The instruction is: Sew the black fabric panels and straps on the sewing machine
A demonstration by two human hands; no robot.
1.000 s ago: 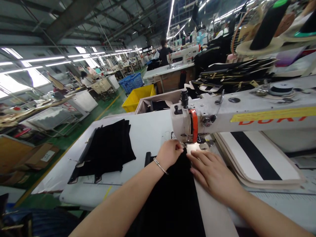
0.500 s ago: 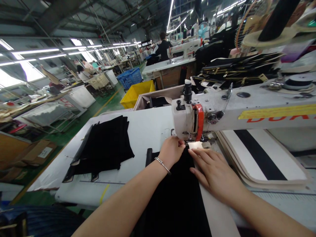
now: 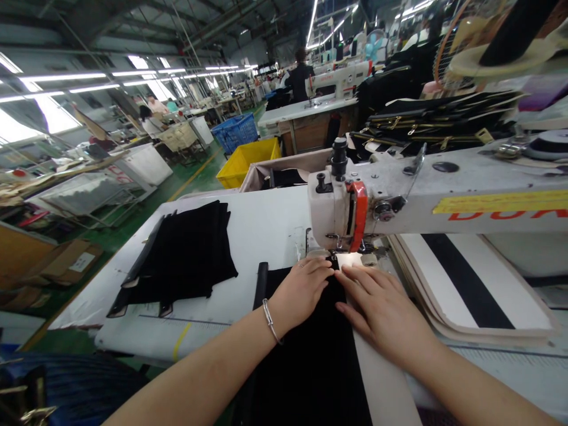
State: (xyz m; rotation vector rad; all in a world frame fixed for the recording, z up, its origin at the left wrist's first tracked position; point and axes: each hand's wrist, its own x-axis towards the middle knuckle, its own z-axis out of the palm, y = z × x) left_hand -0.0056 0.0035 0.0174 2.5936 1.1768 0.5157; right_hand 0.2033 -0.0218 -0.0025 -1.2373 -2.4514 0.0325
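Pressed flat from both sides

The left hand [image 3: 299, 294] lay with fingers loosely extended on the black cloth [image 3: 310, 373]; the right hand [image 3: 384, 305] was spread over the pale strip [image 3: 385, 381] along its edge, seemingly to keep both level at the sewing machine [image 3: 332, 207] just ahead. Left of them, black pieces [image 3: 186, 248] sat stacked on the white worktop [image 3: 266, 225], perhaps for easy reach. Farther ahead, a yellow bin [image 3: 246, 165] stood on the workshop's green floor [image 3: 202, 189].

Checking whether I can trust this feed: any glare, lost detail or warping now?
Head view, all remarks: bright glow beneath the white metal sewing machine; black fabric panel under the left hand shows little detail; slanted windows at left blown out white; black thread cone at upper right seems stretched.
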